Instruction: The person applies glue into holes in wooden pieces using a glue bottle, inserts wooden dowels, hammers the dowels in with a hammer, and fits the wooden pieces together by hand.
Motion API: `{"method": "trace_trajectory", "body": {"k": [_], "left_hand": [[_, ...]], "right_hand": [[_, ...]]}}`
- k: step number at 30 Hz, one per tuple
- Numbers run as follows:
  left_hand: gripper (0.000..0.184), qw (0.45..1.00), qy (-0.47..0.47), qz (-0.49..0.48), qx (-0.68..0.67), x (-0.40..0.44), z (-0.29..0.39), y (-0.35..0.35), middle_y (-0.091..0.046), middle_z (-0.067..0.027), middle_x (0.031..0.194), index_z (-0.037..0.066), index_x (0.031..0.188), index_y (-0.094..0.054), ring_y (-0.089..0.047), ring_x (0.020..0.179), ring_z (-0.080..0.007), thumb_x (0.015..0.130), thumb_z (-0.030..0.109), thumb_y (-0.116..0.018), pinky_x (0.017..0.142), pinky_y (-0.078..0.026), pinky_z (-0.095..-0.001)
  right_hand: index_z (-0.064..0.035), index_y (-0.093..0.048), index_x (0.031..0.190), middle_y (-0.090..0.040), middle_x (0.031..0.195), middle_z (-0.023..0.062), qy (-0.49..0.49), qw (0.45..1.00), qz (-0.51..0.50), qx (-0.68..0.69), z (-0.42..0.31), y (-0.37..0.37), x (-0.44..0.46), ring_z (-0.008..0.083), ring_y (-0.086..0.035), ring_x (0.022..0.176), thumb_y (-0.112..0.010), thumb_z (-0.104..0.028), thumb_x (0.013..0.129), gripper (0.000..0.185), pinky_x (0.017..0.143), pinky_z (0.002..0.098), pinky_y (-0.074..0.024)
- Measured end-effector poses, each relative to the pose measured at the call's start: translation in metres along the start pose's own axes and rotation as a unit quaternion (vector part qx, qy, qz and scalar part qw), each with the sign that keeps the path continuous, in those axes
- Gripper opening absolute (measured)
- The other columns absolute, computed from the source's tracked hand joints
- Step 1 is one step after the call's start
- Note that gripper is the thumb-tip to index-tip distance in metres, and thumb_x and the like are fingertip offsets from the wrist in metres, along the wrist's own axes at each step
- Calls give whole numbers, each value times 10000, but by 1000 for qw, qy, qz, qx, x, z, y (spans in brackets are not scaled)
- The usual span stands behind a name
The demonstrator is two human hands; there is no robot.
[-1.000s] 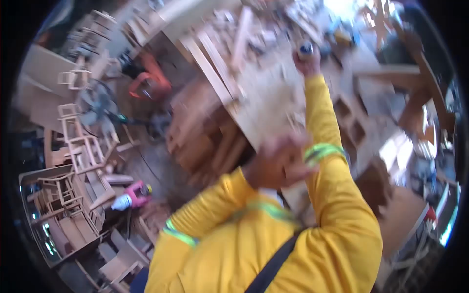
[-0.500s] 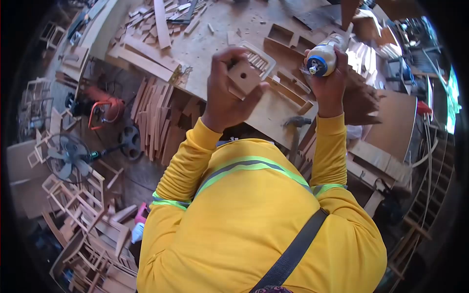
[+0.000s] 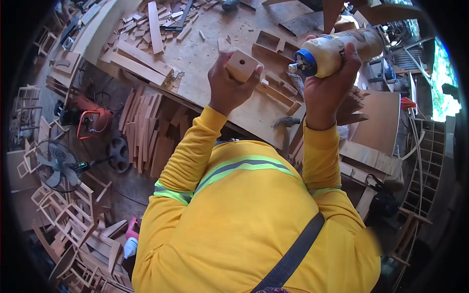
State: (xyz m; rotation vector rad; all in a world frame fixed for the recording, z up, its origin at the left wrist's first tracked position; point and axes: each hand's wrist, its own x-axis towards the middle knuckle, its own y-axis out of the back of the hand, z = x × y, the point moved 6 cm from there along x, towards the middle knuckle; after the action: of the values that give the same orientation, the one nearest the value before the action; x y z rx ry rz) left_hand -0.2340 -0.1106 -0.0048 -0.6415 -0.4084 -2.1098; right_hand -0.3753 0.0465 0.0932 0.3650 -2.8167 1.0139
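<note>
My left hand [image 3: 229, 85] is closed around a light wooden block [image 3: 243, 67] and holds it up over the workbench. One dark round hole shows in the block's upward face. In my right hand [image 3: 326, 90] is a glue bottle [image 3: 334, 53], gripped round its body. The bottle lies tilted nearly sideways, its blue cap [image 3: 306, 62] and nozzle pointing left toward the block. A gap separates nozzle and block. Below and between my hands, a slotted wooden frame piece [image 3: 278, 94] rests on the bench.
A hammer [image 3: 286, 124] lies at the bench's near edge. Wood offcuts [image 3: 141, 29] cover the bench's far left. Stacked boards [image 3: 139, 127] stand under the bench. A fan [image 3: 57, 163] and chair frames [image 3: 68, 210] fill the left floor. An orange machine [image 3: 95, 117] sits nearby.
The glue bottle has swung from pointing at me to lying sideways, its nozzle toward the block. My left hand tilted the block slightly. The tray of dowels behind it is now hidden.
</note>
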Motion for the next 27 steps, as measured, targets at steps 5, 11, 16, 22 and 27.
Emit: {"method": "trace_trajectory", "body": {"k": [5, 11, 16, 22, 27], "left_hand": [[473, 999, -20, 23, 11, -1, 8, 0, -670, -115, 828, 72, 1044, -597, -686, 705, -304, 732, 238, -911, 667, -574, -381], [476, 998, -33, 36, 31, -3, 6, 6, -701, -106, 851, 62, 1077, -584, -719, 724, -286, 796, 279, -901, 673, -579, -378], [493, 998, -41, 35, 22, -3, 5, 6, -704, -106, 857, 75, 1090, -583, -723, 733, -312, 788, 298, -903, 671, -582, -395], [495, 999, -20, 37, 23, -5, 7, 11, -708, -111, 872, 84, 1094, -585, -728, 755, -320, 779, 294, -902, 684, -587, -399], [528, 999, -25, 36, 2, -4, 3, 10, -712, -131, 897, 85, 1109, -585, -727, 784, -344, 736, 278, -906, 709, -590, -412]], "right_hand": [[-40, -518, 1302, -688, 1108, 151, 32, 998, -16, -59, -8, -31, -12, 330, -718, 1038, -668, -349, 972, 476, 965, 464, -605], [-59, -506, 1346, -655, 1168, 129, 83, 992, -34, -93, -3, -50, -15, 287, -686, 1100, -676, -326, 967, 494, 996, 436, -598], [-86, -441, 1440, -597, 1279, 96, 140, 981, -77, -110, 4, -59, -14, 235, -635, 1167, -744, -295, 927, 631, 1020, 393, -574], [-117, -378, 1498, -552, 1339, 65, 125, 981, -96, -113, 16, -68, -18, 207, -592, 1197, -805, -251, 890, 755, 1056, 368, -531], [-117, -360, 1511, -537, 1363, 77, 127, 976, -118, -134, 18, -74, -23, 223, -582, 1228, -817, -266, 880, 793, 1087, 374, -518]]}}
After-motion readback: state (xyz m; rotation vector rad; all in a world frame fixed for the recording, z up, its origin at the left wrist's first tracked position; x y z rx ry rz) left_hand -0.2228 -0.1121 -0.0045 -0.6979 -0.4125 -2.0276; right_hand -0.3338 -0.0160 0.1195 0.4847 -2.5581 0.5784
